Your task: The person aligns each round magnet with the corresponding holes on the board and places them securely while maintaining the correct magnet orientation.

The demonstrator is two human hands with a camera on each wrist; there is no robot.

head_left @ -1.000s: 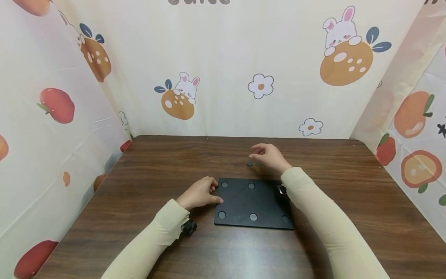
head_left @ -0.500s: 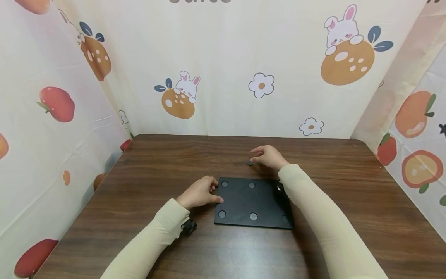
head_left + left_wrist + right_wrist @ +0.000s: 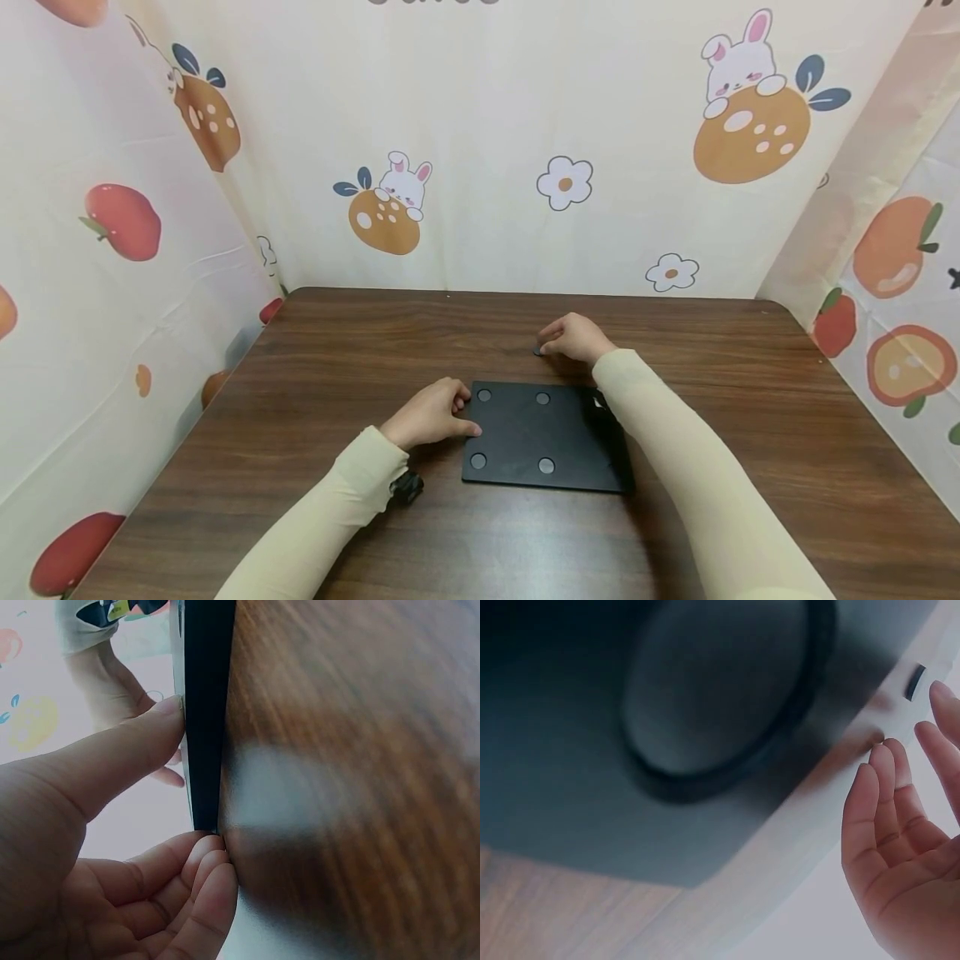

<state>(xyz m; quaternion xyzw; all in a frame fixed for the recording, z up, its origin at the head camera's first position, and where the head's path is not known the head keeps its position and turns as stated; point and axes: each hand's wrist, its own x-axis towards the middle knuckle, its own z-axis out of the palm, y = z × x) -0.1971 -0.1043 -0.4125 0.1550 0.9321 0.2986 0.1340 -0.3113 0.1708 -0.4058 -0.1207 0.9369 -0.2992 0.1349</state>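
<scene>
A flat black rectangular board (image 3: 513, 435) with round recesses lies on the table. My left hand (image 3: 429, 414) holds its left edge; in the left wrist view the thumb (image 3: 146, 735) rests on the face and the curled fingers (image 3: 206, 900) meet the edge. Beyond the board's far side, a small dark disc (image 3: 537, 351) lies on the wood. My right hand (image 3: 573, 337) reaches over it, fingertips right at the disc in the head view. In the right wrist view the fingers (image 3: 862, 795) are loosely bent, and the disc (image 3: 915, 682) shows beside the fingertips.
The brown wood-grain table (image 3: 337, 358) extends around the board. A patterned curtain (image 3: 480, 125) stands behind it and along both sides. My right sleeve (image 3: 693, 467) covers the board's right side in the head view.
My right hand has lowered slightly and shifted left, bringing its fingertips to the small disc. The left hand and the board have stayed in place.
</scene>
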